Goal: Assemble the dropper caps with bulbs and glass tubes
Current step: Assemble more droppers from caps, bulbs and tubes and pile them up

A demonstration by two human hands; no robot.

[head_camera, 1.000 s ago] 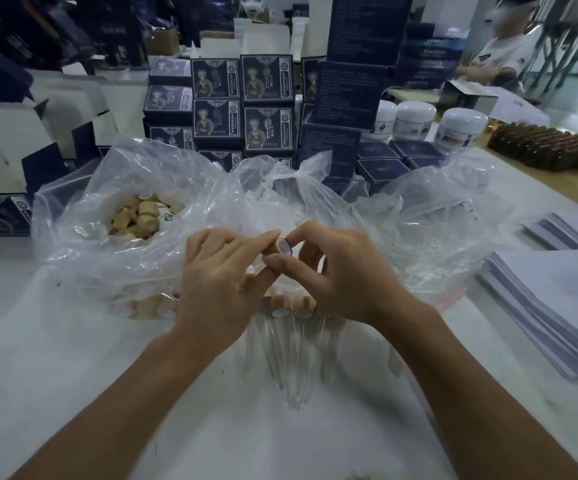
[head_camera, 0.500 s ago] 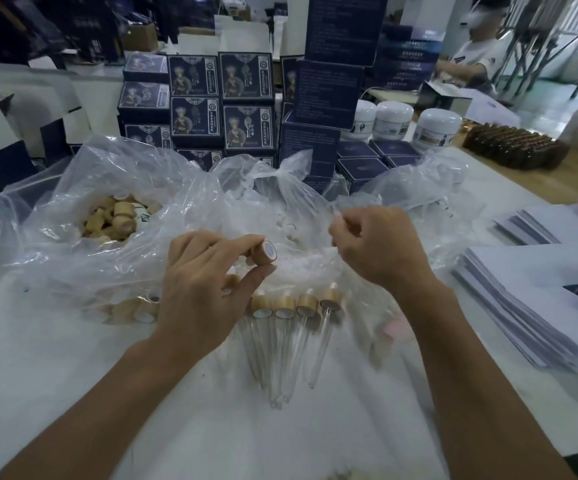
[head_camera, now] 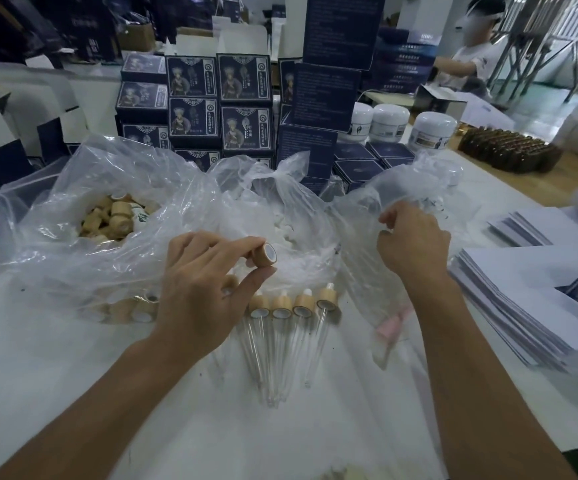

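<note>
Pinching a cap (head_camera: 262,254) in your left hand (head_camera: 204,296), your right hand (head_camera: 412,244) curls, perhaps gripping the bag (head_camera: 367,202).

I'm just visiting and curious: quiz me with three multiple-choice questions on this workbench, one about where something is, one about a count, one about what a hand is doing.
1. Where are the loose bamboo caps kept?
A. In the plastic bag on the left
B. On the stack of white paper
C. Inside a white jar

2. How many finished droppers lie in a row in plain view on the table?
A. One
B. Four
C. Nine

3. What is the left hand doing?
A. Lying flat on the table
B. Pinching one cap between thumb and fingers
C. Holding a blue box

Answers:
1 A, the tan caps are piled inside the open clear bag on the left.
2 B, four caps with glass tubes lie side by side below the held cap.
3 B, thumb and fingertips close on the cap, its white inside showing.
</note>
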